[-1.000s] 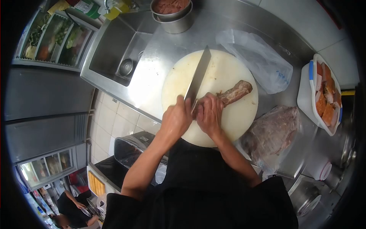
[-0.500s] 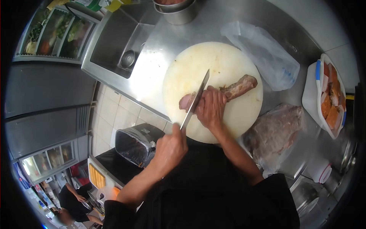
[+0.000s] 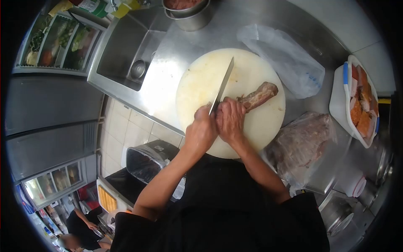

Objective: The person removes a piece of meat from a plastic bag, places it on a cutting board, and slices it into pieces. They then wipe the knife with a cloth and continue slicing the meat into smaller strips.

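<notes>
A steel tabletop [image 3: 168,69] carries a round white board [image 3: 199,77]. The left hand [image 3: 202,131] is closed around a knife [image 3: 223,84] that points away from the body; the right hand [image 3: 231,119], fingers bunched, grips the meat [image 3: 261,96] just beside the blade. The meat lies on the board, its long axis slanting away rightward from under the right hand. Both forearms [image 3: 170,178] angle inward; a plastic bag [image 3: 281,61] lies beyond the board.
</notes>
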Demonstrator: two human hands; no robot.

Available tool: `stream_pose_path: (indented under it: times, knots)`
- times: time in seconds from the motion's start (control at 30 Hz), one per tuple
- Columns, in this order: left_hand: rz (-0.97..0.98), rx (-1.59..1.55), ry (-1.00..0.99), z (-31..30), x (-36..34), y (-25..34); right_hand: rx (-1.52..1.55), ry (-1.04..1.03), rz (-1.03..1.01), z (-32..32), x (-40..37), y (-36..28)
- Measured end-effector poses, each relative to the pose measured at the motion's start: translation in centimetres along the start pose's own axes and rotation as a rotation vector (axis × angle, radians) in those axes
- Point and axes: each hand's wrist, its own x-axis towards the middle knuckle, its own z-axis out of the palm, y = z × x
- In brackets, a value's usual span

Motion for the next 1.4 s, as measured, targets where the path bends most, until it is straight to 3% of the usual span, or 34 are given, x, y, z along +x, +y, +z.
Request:
stream_pose_path:
  times: [0.07,0.17,0.47,0.73,0.93,1.17,1.27,1.33,1.4]
  knots:
    - [-0.149,0.043,-0.154,0.1,3.7,1.4,-0.016,0.009,-0.003,-0.1,-0.2,0.2]
    - [-0.026,-0.043,-0.041,0.1,5.6,0.0,0.076,-0.078,0.030,-1.0,-0.1,0.5]
    - [-0.195,0.015,-0.176,-6.3,-3.0,3.3,0.044,0.079,-0.002,-0.1,-0.2,0.3]
    - [-0.187,0.162,-0.290,-8.4,-8.3,3.1,0.035,-0.007,0.024,-0.6,-0.1,0.5]
    - [-0.055,0.063,-0.158,-3.2,-1.5,1.9,0.006,-0.050,0.014,-0.3,-0.3,0.8]
    - [-0.200,0.116,-0.273,-5.1,-6.6,1.3,0.007,-0.060,0.053,-1.0,0.0,0.3]
    - [-0.150,0.039,-0.263,-2.1,-2.4,0.8,0.003,-0.008,0.031,-0.5,0.2,0.4]
    - [0.078,-0.022,0.050,0.8,0.5,0.7,-0.008,0.002,0.030,-0.2,-0.2,0.7]
    - [-0.098,-0.008,-0.167,0.7,3.4,1.2,0.030,0.012,0.051,0.0,-0.4,0.9]
